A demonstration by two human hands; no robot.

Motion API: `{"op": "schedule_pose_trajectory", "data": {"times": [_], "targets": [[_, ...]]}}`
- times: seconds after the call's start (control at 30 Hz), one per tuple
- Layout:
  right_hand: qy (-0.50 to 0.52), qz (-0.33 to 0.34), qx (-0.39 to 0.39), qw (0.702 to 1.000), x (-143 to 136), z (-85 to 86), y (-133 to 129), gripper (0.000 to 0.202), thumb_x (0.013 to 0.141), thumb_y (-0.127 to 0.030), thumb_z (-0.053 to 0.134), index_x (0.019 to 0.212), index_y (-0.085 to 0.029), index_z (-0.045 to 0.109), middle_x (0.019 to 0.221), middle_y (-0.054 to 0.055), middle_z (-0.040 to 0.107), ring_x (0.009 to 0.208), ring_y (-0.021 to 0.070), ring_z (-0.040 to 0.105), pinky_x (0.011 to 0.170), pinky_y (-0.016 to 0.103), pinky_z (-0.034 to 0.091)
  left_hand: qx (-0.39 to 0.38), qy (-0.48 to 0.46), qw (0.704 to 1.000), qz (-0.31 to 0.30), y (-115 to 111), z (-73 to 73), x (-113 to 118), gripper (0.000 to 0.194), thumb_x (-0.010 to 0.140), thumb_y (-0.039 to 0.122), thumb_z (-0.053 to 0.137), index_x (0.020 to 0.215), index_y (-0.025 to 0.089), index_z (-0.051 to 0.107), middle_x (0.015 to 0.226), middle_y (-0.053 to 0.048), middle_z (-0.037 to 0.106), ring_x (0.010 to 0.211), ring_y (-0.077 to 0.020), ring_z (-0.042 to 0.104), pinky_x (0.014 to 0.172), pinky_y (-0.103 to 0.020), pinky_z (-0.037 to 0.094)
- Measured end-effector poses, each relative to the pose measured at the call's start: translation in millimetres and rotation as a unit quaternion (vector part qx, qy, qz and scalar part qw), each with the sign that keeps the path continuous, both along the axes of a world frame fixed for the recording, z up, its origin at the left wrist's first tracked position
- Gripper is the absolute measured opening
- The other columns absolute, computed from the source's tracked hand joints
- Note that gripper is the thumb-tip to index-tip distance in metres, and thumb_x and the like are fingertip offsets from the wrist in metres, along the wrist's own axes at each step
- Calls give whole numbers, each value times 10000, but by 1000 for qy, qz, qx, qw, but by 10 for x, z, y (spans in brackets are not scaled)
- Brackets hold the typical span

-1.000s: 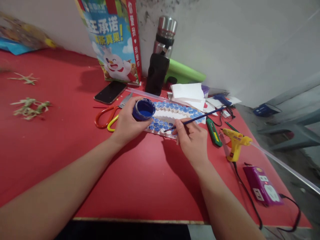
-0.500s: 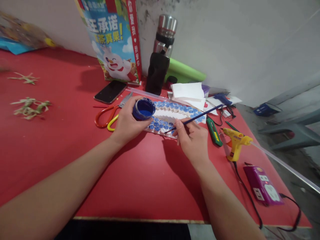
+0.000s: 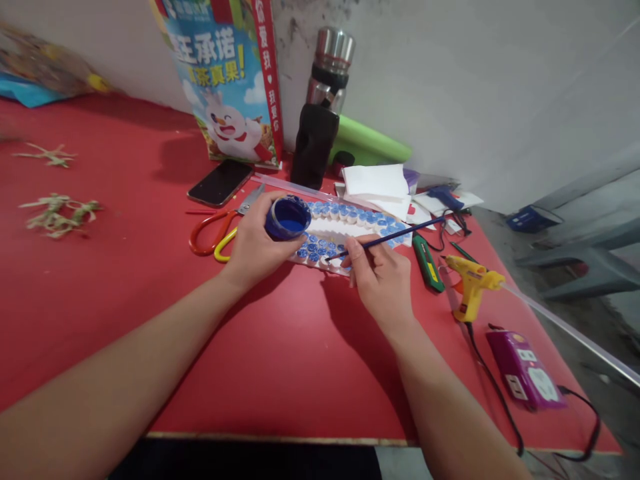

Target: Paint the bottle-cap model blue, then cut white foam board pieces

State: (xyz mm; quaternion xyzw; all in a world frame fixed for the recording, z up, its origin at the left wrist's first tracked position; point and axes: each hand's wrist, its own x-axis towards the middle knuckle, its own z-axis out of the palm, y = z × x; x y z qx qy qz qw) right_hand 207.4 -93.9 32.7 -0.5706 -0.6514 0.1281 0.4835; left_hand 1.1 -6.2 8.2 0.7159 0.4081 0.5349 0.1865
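1. Your left hand [image 3: 255,248] is wrapped round the open blue paint pot [image 3: 287,219], held over the white foam piece [image 3: 345,230] near the table's [image 3: 150,280] far edge.
2. Your right hand [image 3: 383,280] pinches the paintbrush [image 3: 390,239], tip on the near row.
3. Most round caps look blue already; a few near-row ones remain white.

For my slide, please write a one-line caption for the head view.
Left hand holds a blue paint pot while right hand touches a brush to the white piece on a red table.
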Motion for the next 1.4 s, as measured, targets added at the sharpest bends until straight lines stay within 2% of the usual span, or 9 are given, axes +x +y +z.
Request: {"op": "schedule_pose_trajectory", "data": {"times": [0.53, 0.73, 1.0, 1.4], "targets": [[8, -12, -25, 1000, -1, 15, 0, 330, 1059, -498, 562, 970, -201, 674, 742, 25, 727, 611, 155, 673, 568, 268, 476, -14, -2, 1000, -2, -9, 24, 8, 516, 701, 240, 853, 1165, 223, 629, 1177, -62, 728, 1125, -288, 692, 1033, -448, 566], [16, -1, -9, 1000, -4, 6, 1, 289, 1060, -452, 574, 975, -195, 676, 745, 23, 724, 650, 158, 686, 590, 265, 474, -14, -1, 1000, -3, -13, 30, 7, 517, 706, 241, 848, 1173, 217, 629, 1177, -58, 727, 1122, -284, 692, 1026, -434, 565], [10, -4, -19, 1000, 9, 14, 4, 293, 1060, -453, 571, 969, -194, 673, 734, 15, 724, 601, 144, 658, 582, 263, 470, -10, 3, 1000, -1, -3, 12, 5, 523, 700, 221, 850, 1176, 215, 633, 1178, -58, 726, 1120, -278, 696, 1023, -418, 567], [-3, -22, -32, 999, 21, 39, -1, 360, 1052, -517, 557, 925, -199, 666, 697, 19, 705, 535, 134, 616, 533, 254, 461, -16, -2, 1000, -5, -9, 15, 7, 530, 702, 250, 872, 1173, 235, 629, 1186, -67, 718, 1149, -303, 689, 1057, -480, 560]]}}
